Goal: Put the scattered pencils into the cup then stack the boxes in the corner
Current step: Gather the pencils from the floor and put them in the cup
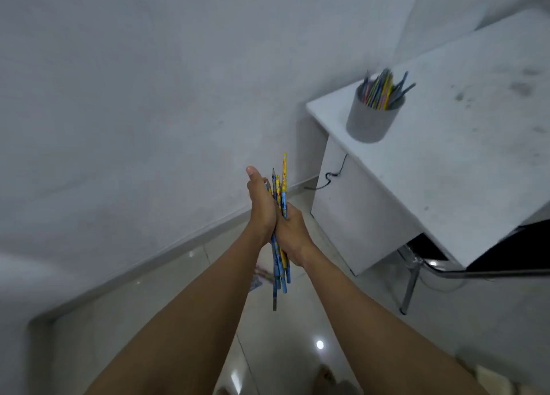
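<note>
Here you are with a bundle of blue and yellow wooden pencils (281,198) held upright between both palms, out over the glossy tiled floor (166,305) and short of the white bench (446,171). Your right hand (293,231) wraps the bundle low down, fingers curled round the shafts. Your left hand (262,204) lies flat against the other side, fingers straight, pressing rather than gripping.

The ends are ragged: one yellow pencil pokes well above the rest and a dark one hangs lowest. Tidy them against that flat left palm before you travel, or a loose one may slip out below.

The grey round cup (373,120) sits near the bench's near corner, up and to your right, bristling with pencils that lean to one side. Bring the bundle over the rim, aim the lower ends at the open side, and loosen the right grip only once they are inside. A drop from height would likely bounce pencils out or rock the cup.

Something colourful lies blurred on the floor under your left wrist, too smeared to name
</note>
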